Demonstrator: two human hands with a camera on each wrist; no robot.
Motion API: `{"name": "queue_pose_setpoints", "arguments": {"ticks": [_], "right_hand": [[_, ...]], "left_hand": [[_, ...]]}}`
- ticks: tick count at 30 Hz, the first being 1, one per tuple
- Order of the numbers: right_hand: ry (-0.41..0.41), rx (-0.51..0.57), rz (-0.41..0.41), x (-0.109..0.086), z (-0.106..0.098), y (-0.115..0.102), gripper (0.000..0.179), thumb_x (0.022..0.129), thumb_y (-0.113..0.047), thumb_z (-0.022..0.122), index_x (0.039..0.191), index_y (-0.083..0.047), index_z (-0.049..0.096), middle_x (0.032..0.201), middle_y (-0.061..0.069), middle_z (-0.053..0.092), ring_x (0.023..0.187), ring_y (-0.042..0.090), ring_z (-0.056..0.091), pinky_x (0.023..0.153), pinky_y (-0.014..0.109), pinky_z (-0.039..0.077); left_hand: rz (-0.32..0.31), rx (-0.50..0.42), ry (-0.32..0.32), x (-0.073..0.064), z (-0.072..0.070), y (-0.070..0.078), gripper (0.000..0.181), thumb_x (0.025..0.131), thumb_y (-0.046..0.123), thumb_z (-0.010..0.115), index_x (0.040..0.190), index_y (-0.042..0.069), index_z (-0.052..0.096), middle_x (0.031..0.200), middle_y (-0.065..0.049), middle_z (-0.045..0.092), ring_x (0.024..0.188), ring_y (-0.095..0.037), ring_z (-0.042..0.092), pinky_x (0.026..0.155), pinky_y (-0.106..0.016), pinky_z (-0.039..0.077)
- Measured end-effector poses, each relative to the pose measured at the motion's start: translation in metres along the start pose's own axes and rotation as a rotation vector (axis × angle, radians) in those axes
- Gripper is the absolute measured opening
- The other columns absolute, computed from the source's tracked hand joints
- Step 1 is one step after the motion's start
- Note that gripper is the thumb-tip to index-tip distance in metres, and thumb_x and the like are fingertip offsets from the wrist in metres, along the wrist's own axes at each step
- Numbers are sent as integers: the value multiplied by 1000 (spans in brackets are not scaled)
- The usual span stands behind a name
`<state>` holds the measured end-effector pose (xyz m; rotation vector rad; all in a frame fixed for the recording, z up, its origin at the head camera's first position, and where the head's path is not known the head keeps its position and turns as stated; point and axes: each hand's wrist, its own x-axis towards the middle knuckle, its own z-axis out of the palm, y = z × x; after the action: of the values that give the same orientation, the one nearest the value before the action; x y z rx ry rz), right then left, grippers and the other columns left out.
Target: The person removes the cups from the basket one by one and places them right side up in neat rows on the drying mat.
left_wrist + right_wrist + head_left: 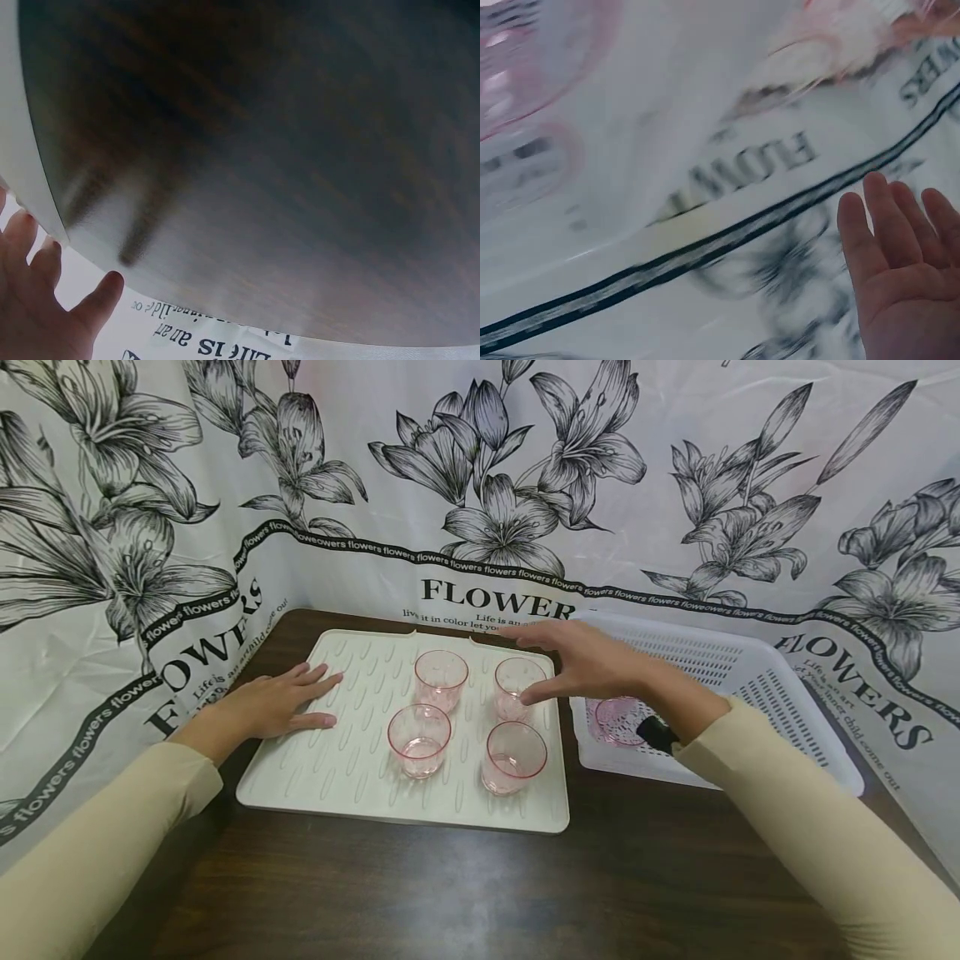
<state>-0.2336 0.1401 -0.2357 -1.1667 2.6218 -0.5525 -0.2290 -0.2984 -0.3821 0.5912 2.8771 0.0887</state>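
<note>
My left hand [281, 703] rests with spread fingers on the left side of a white ridged drying mat [337, 777]. Several clear pink-rimmed glasses stand upright on the mat's right half: a back-left glass [441, 697], a front-left glass [422, 764] and a front-right glass [504, 777] among them. Above the back-right glass [512, 702] hovers my right hand [581, 658], its fingers extended and holding nothing. In the head view its thumb overlaps that glass's rim; whether they touch I cannot tell. The right wrist view shows the right palm [911, 300] with straight fingers.
To the right of the mat is a white slotted plastic basket [750, 652] with pink-rimmed glassware [618, 727] inside, partly hidden by my right arm. Dark wooden table [450, 893] lies in front. A flower-printed white cloth [337, 585] hangs behind and along the sides.
</note>
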Motion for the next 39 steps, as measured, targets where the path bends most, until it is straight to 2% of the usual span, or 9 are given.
{"name": "queue_pose_setpoints", "arguments": {"ticks": [4,8,13,19,25,39], "right_hand": [[39,6,72,-28,-10,30,87,81,-32,84,152,-9,40,153,10,45,138,32,46,112,54,34],[23,27,111,-56,-14,56,87,81,-32,84,151,-3,40,152,16,44,138,36,44,111,55,34],[-28,74,157,-83,-11,75,86,79,-29,85,147,2,44,149,20,47,134,41,47,108,57,37],[-30,92,206,-105,-2,92,87,76,-29,88,145,3,46,146,22,50,130,42,51,103,58,41],[-31,125,220,-115,4,98,84,76,-28,88,143,4,48,143,22,52,129,41,53,103,56,42],[-80,114,239,-114,6,97,80,77,-24,87,141,5,50,140,23,56,127,40,55,102,56,43]], "left_hand": [[5,0,-2,0,0,0,85,94,67,47,157,12,29,160,-24,24,144,-52,21,103,-75,25],[1,-3,-4,0,0,1,85,95,67,47,157,12,29,160,-24,24,144,-51,21,104,-74,25],[1,-13,-4,-1,-2,3,84,95,65,48,157,12,29,160,-24,24,145,-51,20,104,-75,24],[2,-9,-3,-1,-1,3,83,96,64,48,157,11,29,160,-24,24,144,-51,20,103,-76,24],[5,-3,-2,-2,-2,2,84,95,66,48,157,11,29,159,-25,25,144,-52,21,103,-76,25],[17,0,2,0,0,0,84,95,66,48,157,12,29,160,-24,25,144,-51,21,103,-75,26]]}}
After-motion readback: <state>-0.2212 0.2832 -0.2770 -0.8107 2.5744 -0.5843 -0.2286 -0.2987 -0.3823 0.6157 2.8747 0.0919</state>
